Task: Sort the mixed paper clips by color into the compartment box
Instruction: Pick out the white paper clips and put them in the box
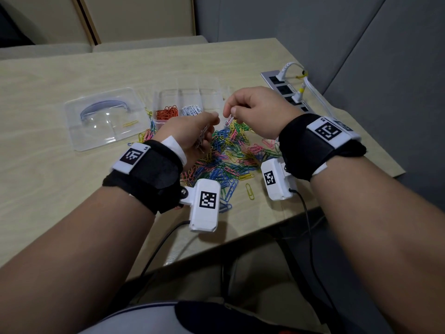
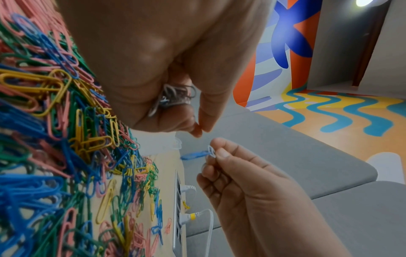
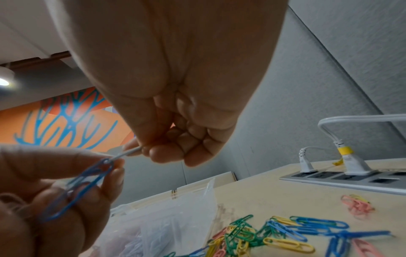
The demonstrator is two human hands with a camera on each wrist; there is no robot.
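My right hand [image 1: 232, 111] pinches one white paper clip [image 2: 211, 153] between thumb and forefinger. A blue clip [image 3: 81, 184] is hooked on it and dangles below. My left hand [image 1: 192, 136] cups a bundle of white clips [image 2: 173, 97] in its curled palm; its thumb and forefinger tips [image 2: 198, 129] meet just short of the dangling pair. Under both hands lies the mixed pile of coloured clips [image 1: 228, 155]. Behind it stands the clear compartment box [image 1: 166, 96], with orange clips [image 1: 167, 112] in one cell and white clips [image 1: 191, 109] in the cell beside it.
The box's clear lid [image 1: 106, 131] lies to the left with one yellow clip [image 1: 130, 123] on it. A power strip [image 1: 284, 91] with white plugs and cables runs along the table's right side. The table's front edge [image 1: 240, 239] is close below the pile.
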